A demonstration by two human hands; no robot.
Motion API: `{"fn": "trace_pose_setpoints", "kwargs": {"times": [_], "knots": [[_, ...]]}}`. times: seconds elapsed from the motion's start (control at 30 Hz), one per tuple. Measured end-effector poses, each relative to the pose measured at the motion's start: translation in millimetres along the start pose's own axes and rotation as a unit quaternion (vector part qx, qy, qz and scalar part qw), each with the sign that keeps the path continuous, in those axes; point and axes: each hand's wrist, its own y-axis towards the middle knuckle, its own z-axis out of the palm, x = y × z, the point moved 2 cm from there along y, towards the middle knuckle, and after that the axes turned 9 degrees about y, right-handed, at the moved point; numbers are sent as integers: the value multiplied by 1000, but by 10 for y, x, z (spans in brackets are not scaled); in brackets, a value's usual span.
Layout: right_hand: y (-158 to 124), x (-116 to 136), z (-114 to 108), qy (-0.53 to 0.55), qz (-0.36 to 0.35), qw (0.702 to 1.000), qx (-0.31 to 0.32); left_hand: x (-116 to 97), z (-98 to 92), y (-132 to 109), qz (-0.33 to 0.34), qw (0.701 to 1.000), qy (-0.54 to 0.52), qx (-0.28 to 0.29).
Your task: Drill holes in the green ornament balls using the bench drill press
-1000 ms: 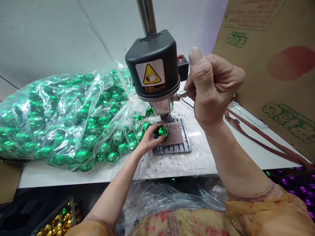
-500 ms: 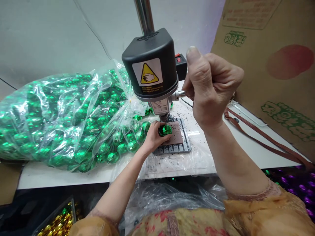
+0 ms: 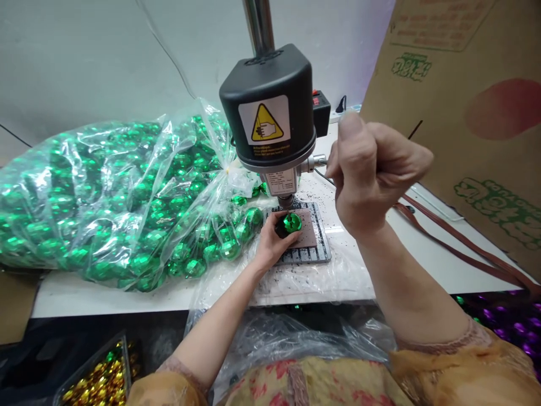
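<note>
My left hand (image 3: 274,239) is closed around a shiny green faceted ball (image 3: 292,223), with thumb and fingers at its sides. The ball rests on a brownish pad (image 3: 308,237) on the slotted metal base of a small drill press (image 3: 266,107). A dark mark shows on the ball's upper face. The press's chuck (image 3: 286,201) is just above and behind the ball; whether they touch I cannot tell. My right hand (image 3: 372,175) is a fist at the right of the press, by its silver hub, wrapped round the feed lever, which the fingers mostly hide.
A big clear plastic bag (image 3: 110,197) of green balls lies on the white table (image 3: 118,301) at left. Dark shavings dot the base. A cardboard box (image 3: 477,129) and brown straps (image 3: 456,242) are at right. Golden balls (image 3: 95,378) fill a container at lower left.
My right fist has come down a little beside the press. The green ball in my left hand has shifted slightly, and its dark mark shows more plainly. The view has moved a little.
</note>
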Motion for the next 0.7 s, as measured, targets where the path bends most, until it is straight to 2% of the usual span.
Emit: {"fn": "trace_pose_setpoints", "kwargs": {"times": [0.33,0.5,0.7], "knots": [[-183,-164,-54,34,-95,994,-40,-43,-7,-7,4,1000,-4,-3],[-212,-165,-102,14,-97,995,-18,-59,-10,-6,7,1000,-5,-2],[-294,-178,-159,-12,-147,989,-4,-67,-14,-10,13,1000,8,-8]]}}
